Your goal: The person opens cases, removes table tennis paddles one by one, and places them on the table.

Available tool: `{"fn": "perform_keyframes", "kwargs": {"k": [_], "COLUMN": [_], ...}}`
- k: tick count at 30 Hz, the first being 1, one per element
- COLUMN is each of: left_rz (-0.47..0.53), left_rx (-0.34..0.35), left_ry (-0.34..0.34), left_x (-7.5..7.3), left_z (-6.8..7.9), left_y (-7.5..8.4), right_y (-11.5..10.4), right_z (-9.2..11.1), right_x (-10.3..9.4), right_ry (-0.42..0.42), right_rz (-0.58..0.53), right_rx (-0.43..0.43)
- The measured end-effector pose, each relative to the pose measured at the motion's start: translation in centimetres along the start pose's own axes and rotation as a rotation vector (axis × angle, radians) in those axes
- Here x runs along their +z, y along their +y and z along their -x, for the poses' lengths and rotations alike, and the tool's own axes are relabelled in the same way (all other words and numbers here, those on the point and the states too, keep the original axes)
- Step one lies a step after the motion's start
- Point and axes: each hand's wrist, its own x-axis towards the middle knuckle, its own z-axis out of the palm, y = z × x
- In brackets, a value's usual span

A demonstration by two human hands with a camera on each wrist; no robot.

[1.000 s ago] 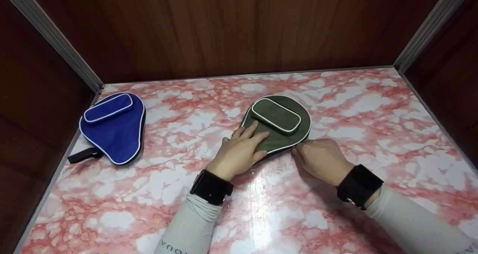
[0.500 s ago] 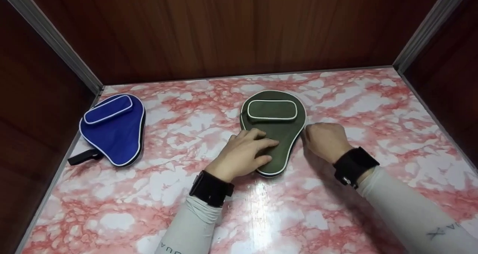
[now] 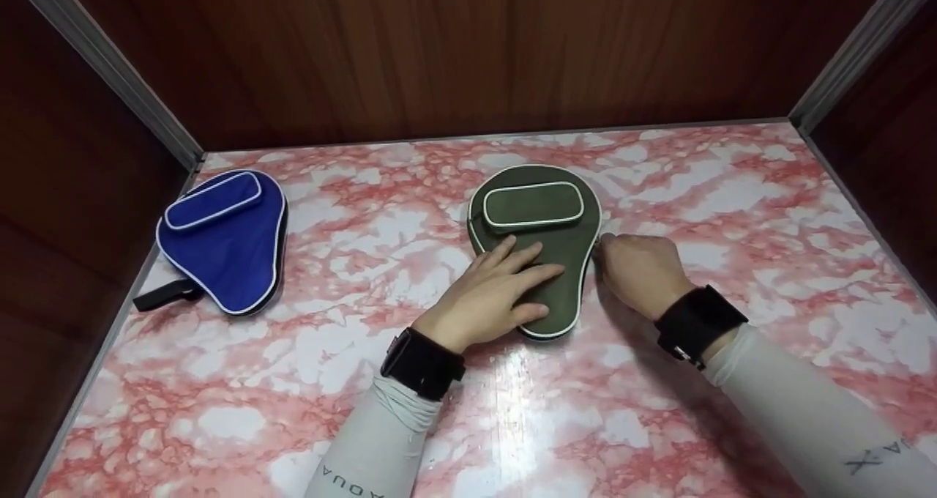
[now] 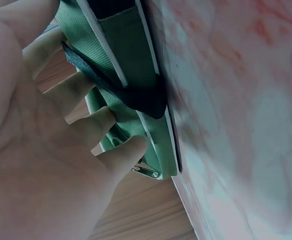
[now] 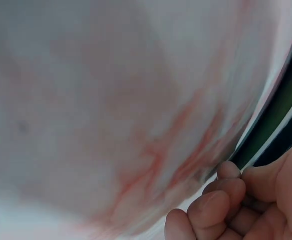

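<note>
Watching the left hand [image 3: 483, 294], fingers spread on the green case [image 3: 562, 240], centre frame; to its right, the right hand [image 3: 643, 269] pinches the case's edge. I'd press evenly and follow the curve, pulling gently.

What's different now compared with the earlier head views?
The green case has turned counterclockwise in the head view, its narrow end swinging rightward. The right hand, fingers curled at the case's right edge, has moved farther from the person. Nothing was visibly let go. The left hand still rests on the green case; the blue case stays put.
</note>
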Motion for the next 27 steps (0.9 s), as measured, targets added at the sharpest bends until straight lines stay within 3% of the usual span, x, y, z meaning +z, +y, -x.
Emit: {"fn": "perform_keyframes", "kwargs": {"k": [12, 27], "left_rz": [0.01, -0.014], "left_rx": [0.029, 0.033], "left_ry": [0.017, 0.028], "left_x": [0.2, 0.2], "left_z": [0.0, -0.1], "left_y": [-0.1, -0.1], "right_y": [-1.1, -2.4], "right_z": [1.5, 2.6], "right_x": [-0.4, -1.1], "right_ry": [0.039, 0.025], "right_rz": [-0.012, 0.014], "right_rx": [-0.039, -0.047]}}
